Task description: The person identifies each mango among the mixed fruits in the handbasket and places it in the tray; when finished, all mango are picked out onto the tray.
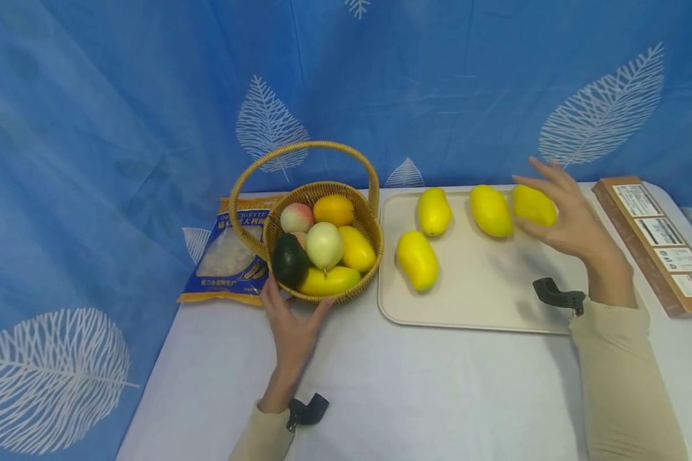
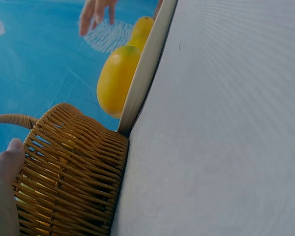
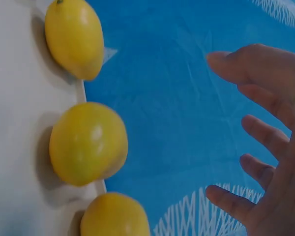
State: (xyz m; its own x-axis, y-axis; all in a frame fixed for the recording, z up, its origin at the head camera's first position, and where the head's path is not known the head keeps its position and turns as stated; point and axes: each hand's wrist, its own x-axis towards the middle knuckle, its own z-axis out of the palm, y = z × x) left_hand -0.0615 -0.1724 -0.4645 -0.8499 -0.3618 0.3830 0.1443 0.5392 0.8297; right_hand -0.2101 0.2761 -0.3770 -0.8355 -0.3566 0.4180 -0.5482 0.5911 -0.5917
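My left hand rests against the front of a wicker basket, thumb and fingers spread along its outer side; the left wrist view shows the thumb near the basket's rim. The basket holds a dark green avocado, a pale pear, a peach and several yellow or orange fruits. My right hand hovers over the right part of a beige tray, fingers spread with nothing between them. It overlaps the rightmost yellow mango in the head view; in the right wrist view, mangoes lie apart from the fingers.
More mangoes lie on the tray's left and back parts. A blue pasta bag lies behind and left of the basket. A long brown box is right of the tray. A blue leaf-print curtain hangs behind the white table.
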